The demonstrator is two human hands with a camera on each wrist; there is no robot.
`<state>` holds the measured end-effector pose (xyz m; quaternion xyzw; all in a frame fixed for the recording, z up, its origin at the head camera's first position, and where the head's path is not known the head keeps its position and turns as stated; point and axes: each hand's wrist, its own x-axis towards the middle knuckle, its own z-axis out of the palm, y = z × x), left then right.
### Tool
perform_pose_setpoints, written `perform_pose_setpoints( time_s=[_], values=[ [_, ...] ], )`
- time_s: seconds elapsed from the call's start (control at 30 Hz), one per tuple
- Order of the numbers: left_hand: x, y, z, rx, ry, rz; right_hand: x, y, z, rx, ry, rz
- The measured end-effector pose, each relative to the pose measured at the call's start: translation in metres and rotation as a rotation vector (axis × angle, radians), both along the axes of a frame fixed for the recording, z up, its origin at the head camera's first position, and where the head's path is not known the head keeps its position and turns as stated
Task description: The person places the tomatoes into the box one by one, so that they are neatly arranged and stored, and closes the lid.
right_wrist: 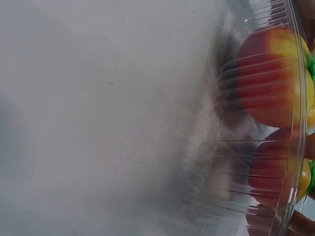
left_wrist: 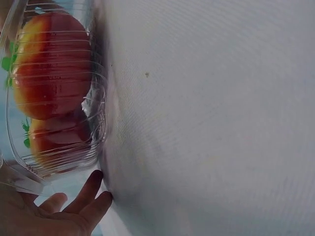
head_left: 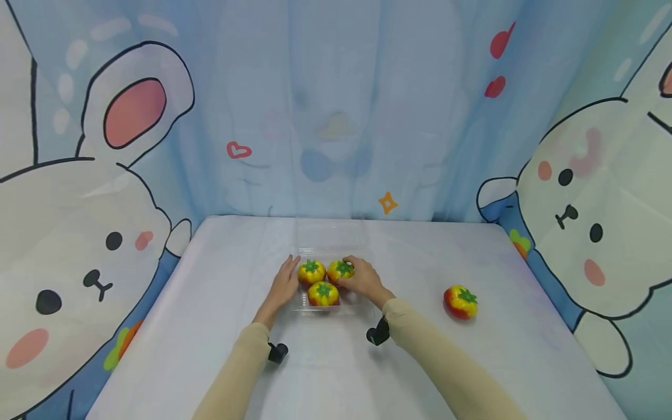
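A clear plastic box (head_left: 304, 307) with its lid (head_left: 331, 234) folded back holds three ribbed yellow-and-red toy fruits with green leafy tops, perhaps peppers. One toy fruit (head_left: 312, 272) lies at the back left and another toy fruit (head_left: 323, 294) at the front. Around the back-right toy fruit (head_left: 340, 269) curl the fingers and thumb of my right hand (head_left: 366, 280). My left hand (head_left: 284, 284) lies along the box's left side, its fingers (left_wrist: 93, 209) extended beside the wall. In the right wrist view, the box wall hides part of my right fingers.
A similar toy fruit (head_left: 461, 302) sits apart on the right of the white-covered table (head_left: 415, 373). Behind the table hangs a blue curtain (head_left: 336, 105) with printed cartoon rabbits. Each sleeved wrist carries a small black camera.
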<state>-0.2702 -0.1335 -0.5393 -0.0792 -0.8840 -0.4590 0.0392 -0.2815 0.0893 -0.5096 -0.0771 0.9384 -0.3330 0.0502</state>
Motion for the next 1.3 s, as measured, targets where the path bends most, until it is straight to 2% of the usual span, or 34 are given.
perform_pose_setpoints(
  time_s=[0.1,0.27,0.5,0.7,0.9,0.97,1.07,1.2,1.3],
  values=[
    [0.0,0.001,0.0,-0.005,0.012,-0.004,-0.001,-0.001,-0.002,0.011,-0.008,-0.01],
    [0.0,0.001,0.002,-0.011,-0.005,0.003,-0.002,-0.001,-0.002,0.024,-0.03,-0.008],
    [-0.003,0.001,0.004,-0.006,-0.018,0.009,-0.001,0.007,0.017,0.022,-0.013,0.004],
    [-0.003,0.0,0.003,-0.01,-0.02,0.014,-0.004,0.024,0.035,-0.004,0.078,0.041],
    [-0.004,0.001,0.002,-0.007,-0.04,0.018,-0.005,0.064,0.056,-0.003,0.16,0.025],
    [-0.005,0.001,0.003,-0.006,-0.041,0.018,-0.003,0.083,0.063,0.01,0.201,0.008],
    [-0.004,0.001,0.004,0.002,-0.044,0.021,0.003,0.114,0.071,0.035,0.215,-0.01],
    [-0.001,0.001,0.003,0.005,-0.064,0.024,0.017,0.157,0.068,0.093,0.152,-0.01],
    [0.0,0.0,0.002,0.0,-0.071,0.019,0.029,0.188,0.059,0.128,0.112,-0.015]
  ],
)
